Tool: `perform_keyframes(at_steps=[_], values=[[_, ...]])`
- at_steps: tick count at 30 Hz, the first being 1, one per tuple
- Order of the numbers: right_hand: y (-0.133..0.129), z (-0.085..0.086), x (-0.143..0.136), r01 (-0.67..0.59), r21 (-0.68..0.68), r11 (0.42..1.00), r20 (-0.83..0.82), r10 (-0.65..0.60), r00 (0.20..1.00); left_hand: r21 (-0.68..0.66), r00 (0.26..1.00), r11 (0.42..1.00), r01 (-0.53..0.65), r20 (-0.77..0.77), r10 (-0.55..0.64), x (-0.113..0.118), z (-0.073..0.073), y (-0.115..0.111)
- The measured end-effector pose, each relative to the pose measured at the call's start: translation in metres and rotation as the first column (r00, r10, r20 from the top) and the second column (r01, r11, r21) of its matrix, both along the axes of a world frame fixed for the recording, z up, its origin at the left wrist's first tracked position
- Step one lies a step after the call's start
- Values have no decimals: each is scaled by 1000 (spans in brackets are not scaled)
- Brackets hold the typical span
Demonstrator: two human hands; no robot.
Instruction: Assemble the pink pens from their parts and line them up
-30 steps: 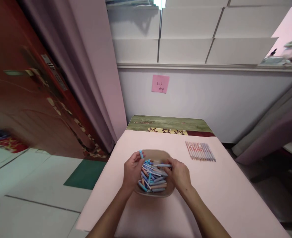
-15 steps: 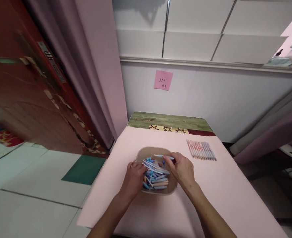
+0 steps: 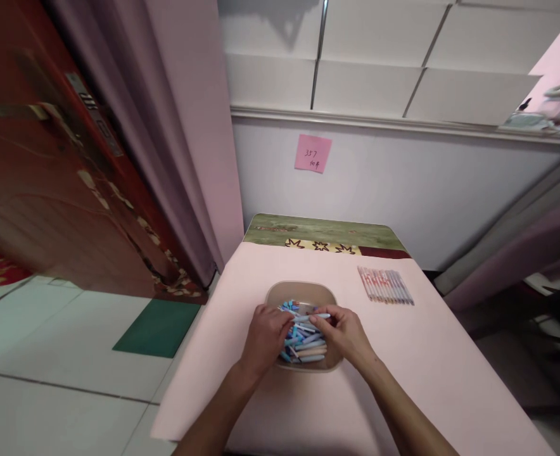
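Observation:
A light blue pen (image 3: 303,318) is held level above a beige plastic basin (image 3: 303,289). My right hand (image 3: 349,330) is closed on the pen's right part between thumb and fingers. At its left end my left hand (image 3: 268,335) pinches with thumb and fingertips; whether a small part sits in that pinch is hidden. Below both hands, the basin holds many loose pen parts (image 3: 311,350), blue, white and peach barrels and thin sticks. Small blue pieces (image 3: 289,305) lie toward its back.
A row of assembled pens (image 3: 387,286) lies side by side on the pink-covered table (image 3: 432,367), right of the basin. The table's green patterned back end (image 3: 325,229) meets the wall, which bears a pink note (image 3: 313,154). A red-brown door (image 3: 37,190) stands left.
My left hand has come up from the parts in the basin to the pen's left end. My right hand has brought the pen slightly down, so both hands now meet at it.

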State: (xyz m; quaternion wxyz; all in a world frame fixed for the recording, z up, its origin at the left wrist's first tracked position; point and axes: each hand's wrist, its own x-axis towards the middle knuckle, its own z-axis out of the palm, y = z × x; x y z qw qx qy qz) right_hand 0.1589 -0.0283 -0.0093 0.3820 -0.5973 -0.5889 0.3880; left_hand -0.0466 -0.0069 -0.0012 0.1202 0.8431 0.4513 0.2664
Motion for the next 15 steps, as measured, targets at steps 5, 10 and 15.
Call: perform_keyframes(at_steps=[5, 10, 15], values=[[-3, 8, 14, 41, 47, 998, 68, -44, 997, 126, 998, 991, -41, -39, 46, -15, 6, 0], [-6, 20, 19, 89, 116, 989, 351, -125, 928, 178, 985, 979, -101, -120, 124, -24, 11, -2], [-5, 19, 25, 218, 139, 966, 566, -259, 783, 197, 957, 956, -219, -148, 249, -32, 14, 0]])
